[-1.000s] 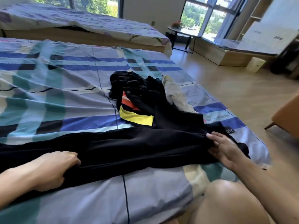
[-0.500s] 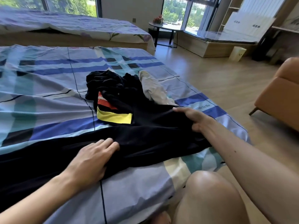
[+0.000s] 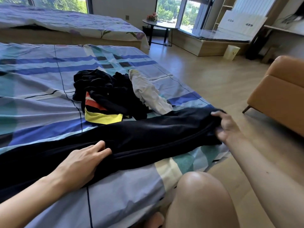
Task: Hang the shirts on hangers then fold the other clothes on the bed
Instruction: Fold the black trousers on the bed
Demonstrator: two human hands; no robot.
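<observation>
Head view: black trousers (image 3: 148, 134) lie stretched across the bed (image 3: 41, 112) from nine to three o'clock; the left hand (image 3: 82, 160) presses them flat at seven, fingers straight and close, while the right hand (image 3: 227, 127) at three curls its fingers round their end. Pull taut and smooth creases before folding, clear of the clothes heap (image 3: 111, 96) at eleven

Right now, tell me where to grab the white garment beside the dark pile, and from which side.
Probably take the white garment by its right edge, midway along, from the right: that edge lies bare on the sheet, while its left edge tucks against the dark pile and its near end meets the black trousers the right hand grips.
</observation>
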